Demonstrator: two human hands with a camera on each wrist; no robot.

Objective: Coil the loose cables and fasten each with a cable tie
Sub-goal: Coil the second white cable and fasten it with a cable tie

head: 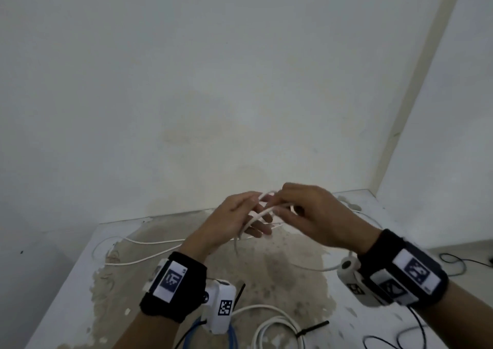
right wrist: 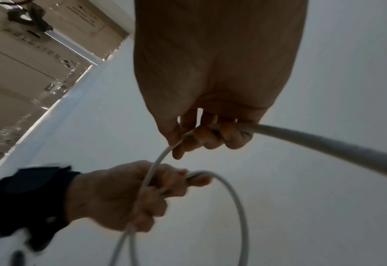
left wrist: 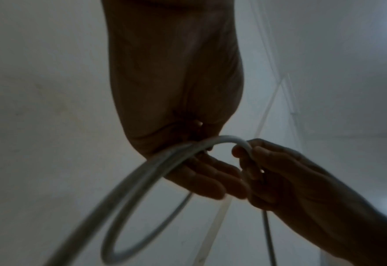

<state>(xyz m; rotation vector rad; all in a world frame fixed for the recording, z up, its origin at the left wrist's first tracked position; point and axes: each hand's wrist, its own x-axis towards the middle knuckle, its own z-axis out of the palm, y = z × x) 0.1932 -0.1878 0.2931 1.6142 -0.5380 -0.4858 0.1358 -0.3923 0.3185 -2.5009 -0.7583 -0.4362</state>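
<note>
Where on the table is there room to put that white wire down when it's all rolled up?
Free: the worn patch between the hands and the tied white coil. Also the left table edge, outside the loose white cable. Crowded: near edge with the coil and blue cable, and right side with black wires.

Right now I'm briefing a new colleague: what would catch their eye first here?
Both hands, raised over the table: the left hand and right hand grip a white cable, looping it. Nearer the viewer lies a tied white coil with a black tie.
</note>
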